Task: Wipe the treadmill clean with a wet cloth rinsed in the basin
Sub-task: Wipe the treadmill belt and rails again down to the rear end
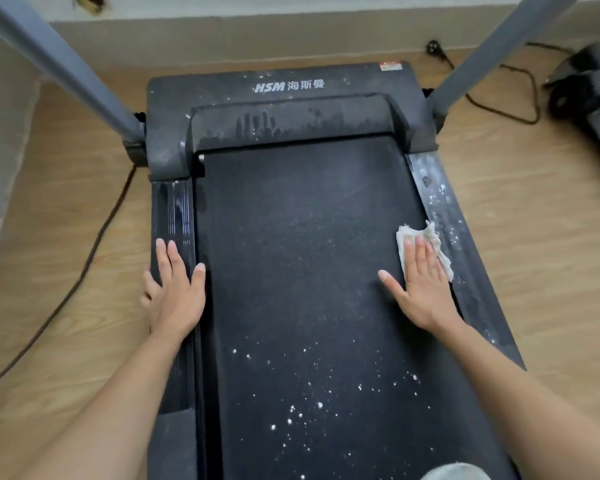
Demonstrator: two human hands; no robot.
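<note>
Right hand lies flat, fingers spread, its grip unclosed, pressing the cloth onto the belt's right edge beside the speckled side rail. Left hand rests open on the left rail, holding nothing, likely bracing. Treadmill runs lengthwise away from the person, motor hood farthest.

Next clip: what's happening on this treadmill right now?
A person is wiping down a dusty black treadmill. The right hand presses a white cloth flat at the belt's right edge, beside the speckled right side rail. The left hand lies flat and empty on the left side rail, apparently as a brace. White specks still dot the near part of the belt, and the motor cover shows wipe streaks. No basin is in view.
</note>
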